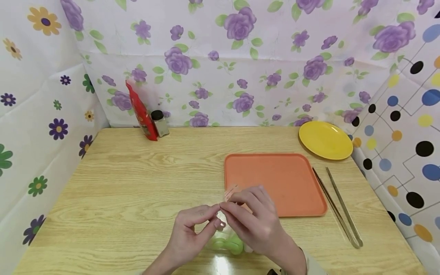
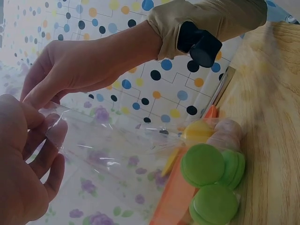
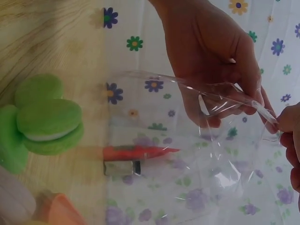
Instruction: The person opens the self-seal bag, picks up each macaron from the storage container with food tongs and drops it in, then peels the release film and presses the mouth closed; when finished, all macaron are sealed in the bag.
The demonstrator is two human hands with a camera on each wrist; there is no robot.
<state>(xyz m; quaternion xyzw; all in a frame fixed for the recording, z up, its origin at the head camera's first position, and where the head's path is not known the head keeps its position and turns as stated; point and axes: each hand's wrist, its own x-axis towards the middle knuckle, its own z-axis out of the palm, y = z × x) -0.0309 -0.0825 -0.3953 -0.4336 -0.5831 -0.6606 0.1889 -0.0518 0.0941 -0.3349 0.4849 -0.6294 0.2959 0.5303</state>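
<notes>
A clear plastic bag (image 2: 108, 154) stands on the table with several macarons at its bottom. Green macarons (image 2: 202, 165) show most plainly, beside a yellow one (image 2: 197, 131) and a pale pinkish one (image 2: 227, 133). My left hand (image 1: 192, 229) pinches the bag's top edge between thumb and fingers. Close against it, my right hand (image 1: 256, 221) pinches the same edge, fingertips almost meeting the left ones. In the right wrist view, the bag's upper part (image 3: 229, 159) is stretched and creased, with the green macarons (image 3: 49, 122) below it.
An orange tray (image 1: 275, 179) lies just beyond the right hand. Metal tongs (image 1: 343, 214) rest to its right, and a yellow plate (image 1: 325, 140) sits at the back right. A red packet (image 1: 141, 110) and a black-capped jar (image 1: 160, 124) stand at the back left, near the flowered cloth.
</notes>
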